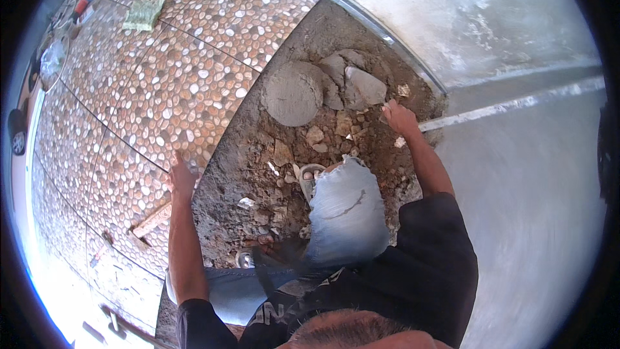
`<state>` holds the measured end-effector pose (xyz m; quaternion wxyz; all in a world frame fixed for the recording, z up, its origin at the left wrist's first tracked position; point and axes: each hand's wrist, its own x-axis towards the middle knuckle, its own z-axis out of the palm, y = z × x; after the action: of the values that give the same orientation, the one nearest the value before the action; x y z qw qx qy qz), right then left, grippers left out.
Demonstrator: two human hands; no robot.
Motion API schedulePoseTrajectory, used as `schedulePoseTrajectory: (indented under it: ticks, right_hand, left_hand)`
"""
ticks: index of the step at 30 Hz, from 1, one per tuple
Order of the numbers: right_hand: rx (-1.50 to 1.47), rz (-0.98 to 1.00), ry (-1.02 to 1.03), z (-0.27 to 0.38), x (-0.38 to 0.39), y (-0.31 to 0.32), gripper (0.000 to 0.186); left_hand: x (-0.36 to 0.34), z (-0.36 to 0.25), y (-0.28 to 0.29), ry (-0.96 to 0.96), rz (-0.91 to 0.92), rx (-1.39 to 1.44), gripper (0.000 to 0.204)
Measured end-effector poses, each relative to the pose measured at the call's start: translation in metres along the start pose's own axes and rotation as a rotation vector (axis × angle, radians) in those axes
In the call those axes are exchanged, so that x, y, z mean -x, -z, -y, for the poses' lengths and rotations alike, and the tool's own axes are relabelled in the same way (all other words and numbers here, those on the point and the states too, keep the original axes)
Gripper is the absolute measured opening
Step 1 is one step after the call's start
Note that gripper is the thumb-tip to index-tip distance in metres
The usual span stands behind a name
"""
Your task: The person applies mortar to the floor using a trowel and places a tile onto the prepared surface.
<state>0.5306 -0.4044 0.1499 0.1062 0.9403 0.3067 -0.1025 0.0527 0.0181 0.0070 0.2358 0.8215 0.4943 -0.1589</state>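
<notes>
My left hand (pixel 183 176) rests at the edge of the pebble-patterned floor tiles (pixel 187 100), at least one finger stretched out and nothing visible in it. Over the dug-out soil, my right hand (pixel 400 121) is closed, its fingertips at the lower right corner of a broken grey slab piece (pixel 367 85); whether they grip it is hidden. Left of that piece a round grey cement disc (pixel 294 94) lies on the dirt. Beside my left forearm, a hammer with a wooden handle (pixel 153 220) lies on the tiles.
Loose stones (pixel 315 134) and rubble cover the soil around my sandalled foot (pixel 309 176). A grey wall (pixel 504 19) and smooth cement floor (pixel 516 174) bound the right side. A green-white packet (pixel 143 14) and a clear plastic bag (pixel 53 61) lie far left.
</notes>
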Motion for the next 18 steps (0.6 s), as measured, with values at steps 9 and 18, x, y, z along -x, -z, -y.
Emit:
schedulePoseTrajectory:
  ticks: [9, 18]
  right_hand:
    - [0.047, 0.083, 0.024, -0.058, -0.156, -0.016, 0.047]
    - [-0.034, 0.275, -0.064, -0.144, -0.208, -0.028, 0.062]
  left_hand:
    - [0.022, -0.047, 0.012, 0.153, -0.072, -0.061, 0.111]
    - [0.001, -0.063, 0.017, 0.086, 0.034, -0.072, 0.114]
